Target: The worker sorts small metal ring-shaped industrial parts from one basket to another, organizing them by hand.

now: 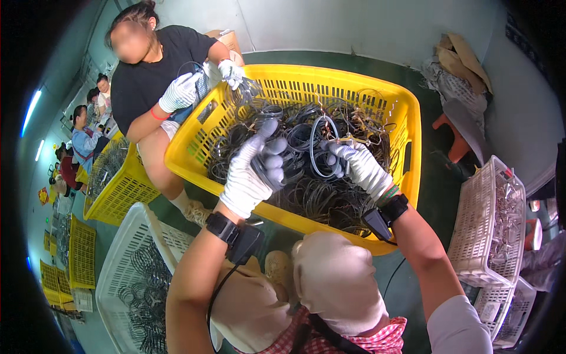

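My right hand (361, 165), in a striped white glove with grey fingertips, pinches a pale grey-blue ring (314, 154) that stands upright over the yellow crate (295, 221). A thin copper-coloured end juts out by those fingers. My left hand (250, 171), gloved alike, is closed with its fingers curled around some dark thin rings (259, 172); how many is hidden. Under both hands, the crate holds a tangled heap of black cable-like rings (324, 203), some with copper-coloured ends.
Across the crate a co-worker (165, 76) in striped gloves handles clear-grey loops (244, 91) at its far left corner. A white crate (138, 218) of dark coils stands at my left. Stacked white crates (471, 236) are on the right, near an orange stool (457, 138).
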`<control>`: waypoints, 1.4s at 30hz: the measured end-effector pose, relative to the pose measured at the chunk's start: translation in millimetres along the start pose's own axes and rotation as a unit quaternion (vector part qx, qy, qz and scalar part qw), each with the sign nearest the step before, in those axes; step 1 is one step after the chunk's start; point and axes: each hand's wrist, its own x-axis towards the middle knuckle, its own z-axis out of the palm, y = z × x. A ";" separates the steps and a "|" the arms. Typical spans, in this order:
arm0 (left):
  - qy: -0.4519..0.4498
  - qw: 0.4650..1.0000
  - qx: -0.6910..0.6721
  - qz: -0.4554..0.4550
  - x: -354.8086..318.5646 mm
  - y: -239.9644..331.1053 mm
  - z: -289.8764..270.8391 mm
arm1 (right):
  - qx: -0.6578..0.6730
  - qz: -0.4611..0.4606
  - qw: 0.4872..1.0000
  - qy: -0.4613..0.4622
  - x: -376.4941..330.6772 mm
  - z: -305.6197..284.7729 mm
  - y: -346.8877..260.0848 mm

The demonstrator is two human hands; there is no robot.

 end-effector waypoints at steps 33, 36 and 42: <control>0.234 0.940 0.221 0.113 8.3 -1.8 -54.2 | -0.172 -0.047 0.984 -0.023 -10.4 40.7 -6.9; 0.238 0.935 0.239 0.112 9.6 -2.3 -46.8 | -0.189 -0.020 0.976 -0.103 -20.1 41.9 -20.5; 0.230 0.926 0.282 0.100 18.9 0.0 -60.8 | -0.149 -0.098 0.982 -0.069 -17.3 29.6 -16.2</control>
